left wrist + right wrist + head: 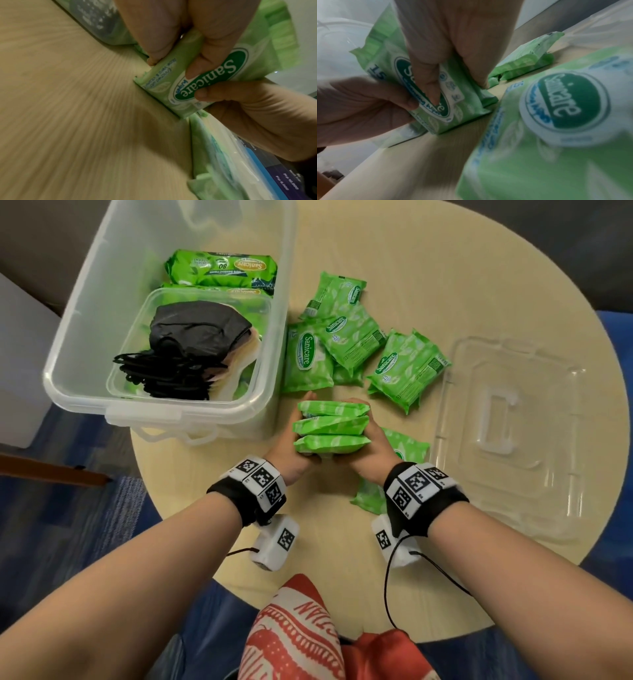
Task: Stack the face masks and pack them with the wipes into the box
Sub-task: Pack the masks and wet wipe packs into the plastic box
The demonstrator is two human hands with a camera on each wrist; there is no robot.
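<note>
Three small green wipes packs [330, 428] stand on edge as one bundle on the table, squeezed between my two hands. My left hand [294, 446] grips the bundle's left side and my right hand [366, 450] grips its right side. In the left wrist view my fingers [197, 60] curl over a Sanicare pack [171, 88] whose lower edge touches the tabletop. The right wrist view shows my fingers [426, 75] on the same bundle [462, 105]. A stack of black face masks [195, 337] lies in a small clear tray [205, 291] inside the clear box [191, 409].
Large green wipes packs [222, 268] lie at the back of the box. Several loose small packs [342, 337] are scattered on the round wooden table [445, 268] beyond my hands, and more [411, 450] lie under my right wrist. The clear lid [507, 440] lies at the right.
</note>
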